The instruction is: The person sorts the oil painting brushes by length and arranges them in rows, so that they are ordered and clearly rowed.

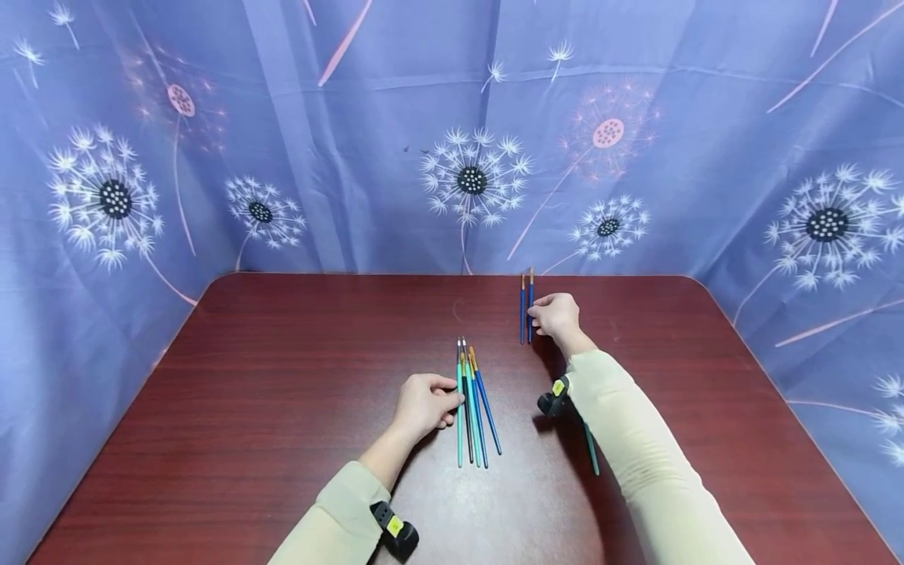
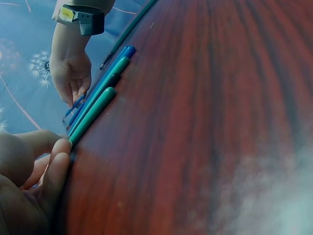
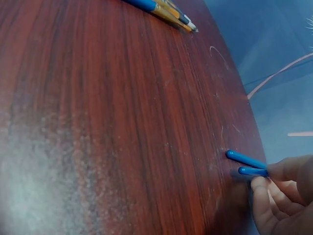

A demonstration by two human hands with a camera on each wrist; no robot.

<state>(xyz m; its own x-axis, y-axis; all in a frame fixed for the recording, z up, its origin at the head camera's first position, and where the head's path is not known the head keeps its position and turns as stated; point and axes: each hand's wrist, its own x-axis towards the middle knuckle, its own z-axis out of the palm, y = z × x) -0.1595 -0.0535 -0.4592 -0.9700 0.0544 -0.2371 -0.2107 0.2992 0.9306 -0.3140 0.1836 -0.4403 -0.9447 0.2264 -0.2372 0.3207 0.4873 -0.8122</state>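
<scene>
My left hand [image 1: 424,404] pinches a teal paintbrush [image 1: 460,443] at the left side of a loose bunch on the table. Close against it lie a black paintbrush [image 1: 469,439], another teal one and blue ones, including a slanted blue paintbrush [image 1: 490,414] on the right. Toward the back edge, my right hand [image 1: 556,315] pinches a blue paintbrush [image 1: 531,292] between thumb and fingers. A second blue paintbrush [image 1: 523,315] lies just left of it, nearly parallel. In the right wrist view, the rounded handle end [image 3: 247,171] of the held brush shows beside the other.
A dark green paintbrush [image 1: 592,451] lies partly hidden beneath my right forearm. The reddish-brown wooden table [image 1: 282,353] ends at a blue curtain [image 1: 367,157] with dandelion prints, which surrounds its back and sides. Black wrist cameras [image 1: 554,399] sit on both sleeves.
</scene>
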